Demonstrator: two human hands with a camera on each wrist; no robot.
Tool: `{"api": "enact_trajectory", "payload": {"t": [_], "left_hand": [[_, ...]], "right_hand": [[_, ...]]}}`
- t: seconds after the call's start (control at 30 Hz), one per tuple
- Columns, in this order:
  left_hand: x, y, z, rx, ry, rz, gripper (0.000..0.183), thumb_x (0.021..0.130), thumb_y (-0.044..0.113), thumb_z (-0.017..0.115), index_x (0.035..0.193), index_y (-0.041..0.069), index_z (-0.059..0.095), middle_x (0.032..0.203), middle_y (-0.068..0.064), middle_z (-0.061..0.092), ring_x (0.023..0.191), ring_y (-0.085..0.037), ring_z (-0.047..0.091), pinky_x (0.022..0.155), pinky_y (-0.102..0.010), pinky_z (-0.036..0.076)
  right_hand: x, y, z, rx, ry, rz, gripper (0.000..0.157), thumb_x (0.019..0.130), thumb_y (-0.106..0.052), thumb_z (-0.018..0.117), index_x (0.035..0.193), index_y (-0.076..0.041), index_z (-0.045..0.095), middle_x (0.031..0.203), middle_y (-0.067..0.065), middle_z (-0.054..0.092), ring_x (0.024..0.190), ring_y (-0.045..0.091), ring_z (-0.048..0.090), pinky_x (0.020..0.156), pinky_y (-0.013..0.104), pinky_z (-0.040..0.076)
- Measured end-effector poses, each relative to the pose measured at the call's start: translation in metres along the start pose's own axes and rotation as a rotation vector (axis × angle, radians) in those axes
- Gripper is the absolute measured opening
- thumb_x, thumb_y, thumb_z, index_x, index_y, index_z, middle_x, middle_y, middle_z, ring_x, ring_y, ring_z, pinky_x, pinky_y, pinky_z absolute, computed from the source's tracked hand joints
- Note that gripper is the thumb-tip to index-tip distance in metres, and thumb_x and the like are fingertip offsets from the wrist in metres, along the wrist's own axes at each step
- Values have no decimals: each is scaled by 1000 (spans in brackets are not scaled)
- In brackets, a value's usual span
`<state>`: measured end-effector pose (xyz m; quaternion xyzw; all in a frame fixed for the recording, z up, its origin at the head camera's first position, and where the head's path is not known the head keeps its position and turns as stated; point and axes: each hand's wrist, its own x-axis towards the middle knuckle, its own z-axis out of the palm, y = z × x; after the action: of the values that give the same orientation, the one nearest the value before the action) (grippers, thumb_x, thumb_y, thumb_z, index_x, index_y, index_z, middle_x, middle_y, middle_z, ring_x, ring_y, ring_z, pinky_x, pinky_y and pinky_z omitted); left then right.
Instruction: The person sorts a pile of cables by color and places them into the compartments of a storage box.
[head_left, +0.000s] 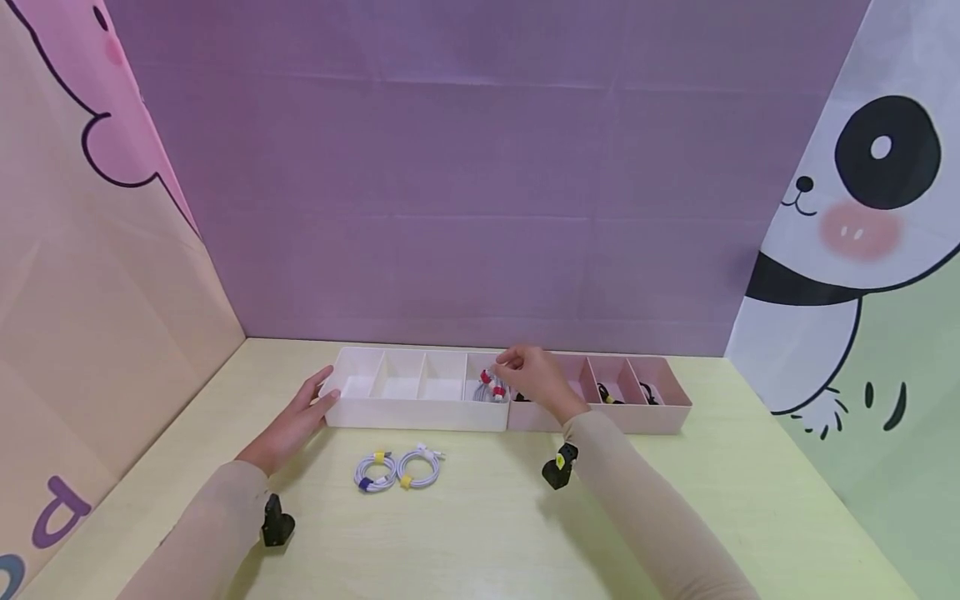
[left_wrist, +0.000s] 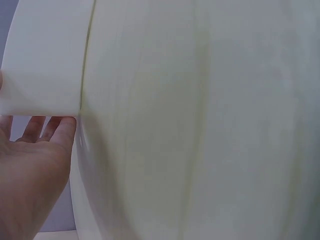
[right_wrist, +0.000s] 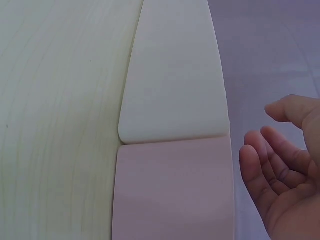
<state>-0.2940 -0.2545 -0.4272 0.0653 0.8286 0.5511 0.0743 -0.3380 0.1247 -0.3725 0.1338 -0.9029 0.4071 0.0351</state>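
Note:
My left hand is at the left end of a white divided box; in the left wrist view its fingertips touch the box's end wall. My right hand hovers above where the white box meets a pink divided box. Its fingers are loosely bent, with the thumb apart and nothing visible between them in the right wrist view. Below it, cable bundles with red ties lie in the white box's right-end compartment. The pink box holds black cables, partly hidden by its front wall and my hand.
On the table in front of the white box lie two coiled white cables, one with yellow and dark blue ties and one with a yellow tie. A purple backdrop rises behind the boxes, with printed panels on both sides.

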Motion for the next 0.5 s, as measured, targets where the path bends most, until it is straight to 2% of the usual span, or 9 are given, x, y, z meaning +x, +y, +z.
{"api": "enact_trajectory", "payload": {"t": [0.33, 0.5], "left_hand": [[-1, 2, 1, -5, 0, 13, 76, 108, 43, 42, 162, 18, -6, 162, -29, -5, 148, -48, 10, 117, -60, 20], [-1, 2, 1, -11, 0, -1, 76, 108, 43, 41, 162, 19, -7, 162, -29, -7, 148, -48, 9, 117, -59, 20]], "right_hand": [[-6, -8, 3, -1, -39, -42, 21, 95, -25, 71, 107, -8, 72, 90, 1, 68, 76, 14, 63, 62, 27, 55], [-8, -10, 6, 28, -53, -65, 18, 95, -23, 71, 105, -8, 72, 85, 0, 68, 76, 21, 67, 63, 27, 54]]}}
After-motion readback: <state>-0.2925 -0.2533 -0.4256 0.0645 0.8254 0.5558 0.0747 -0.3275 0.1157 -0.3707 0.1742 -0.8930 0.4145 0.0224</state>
